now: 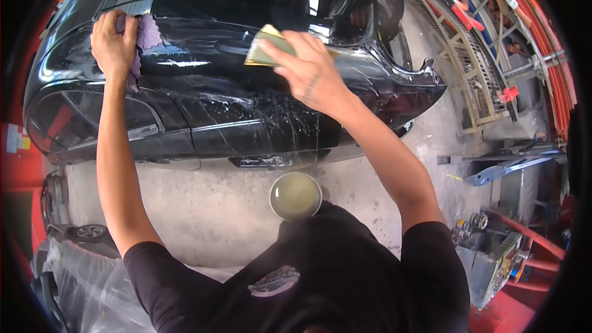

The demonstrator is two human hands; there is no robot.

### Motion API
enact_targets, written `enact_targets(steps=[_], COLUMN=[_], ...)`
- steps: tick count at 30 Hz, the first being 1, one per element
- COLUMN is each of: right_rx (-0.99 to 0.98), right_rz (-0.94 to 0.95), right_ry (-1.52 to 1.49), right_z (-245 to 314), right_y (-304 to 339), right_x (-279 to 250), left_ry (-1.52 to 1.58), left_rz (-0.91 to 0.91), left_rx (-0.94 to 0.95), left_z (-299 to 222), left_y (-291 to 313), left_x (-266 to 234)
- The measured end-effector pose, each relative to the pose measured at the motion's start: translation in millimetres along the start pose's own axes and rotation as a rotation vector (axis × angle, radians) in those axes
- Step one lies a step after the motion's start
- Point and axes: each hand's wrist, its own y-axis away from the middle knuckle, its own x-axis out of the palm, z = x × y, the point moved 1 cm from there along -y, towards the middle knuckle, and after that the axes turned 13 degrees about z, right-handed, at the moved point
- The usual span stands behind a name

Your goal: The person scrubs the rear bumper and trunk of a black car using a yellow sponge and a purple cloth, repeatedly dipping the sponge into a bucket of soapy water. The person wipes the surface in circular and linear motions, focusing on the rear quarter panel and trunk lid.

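My left hand (pixel 115 46) is closed on a purple cloth (pixel 148 32), pressed against the upper side of a black car (pixel 246 111). Part of that cloth hangs below my fingers. Farther right, my right hand (pixel 311 68) grips a yellow-edged, greenish piece of sandpaper (pixel 269 47) with the fingers laid over it, against the car's rear panel. Wet streaks and whitish residue spread over the dark paint between and below both hands. Close to my body is a round bowl (pixel 296 196) of cloudy, yellowish liquid.
Metal frames and bumper-like parts (pixel 465 55) stand along the right side. A blue bar (pixel 502 171) sticks out below them, near a metal box (pixel 490 265) with cans. Clear plastic sheeting (pixel 86 283) covers something at lower left. Concrete floor (pixel 185 209) runs alongside the car.
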Motion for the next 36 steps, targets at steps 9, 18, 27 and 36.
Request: enact_targets(steps=[9, 18, 27, 36], right_rx=[0.027, 0.127, 0.081, 0.127], right_rz=[-0.087, 0.053, 0.052, 0.016], right_ry=[0.055, 0.119, 0.119, 0.103], right_z=[-31, -44, -15, -7], right_y=[42, 84, 33, 25], right_x=[-12, -35, -16, -12], left_ry=[0.018, 0.02, 0.009, 0.025], left_rz=[0.013, 0.08, 0.054, 0.071], left_rx=[-0.003, -0.077, 0.011, -0.021], left_z=[-3, 2, 13, 5], left_y=[2, 9, 10, 8], left_x=[-9, -15, -8, -2])
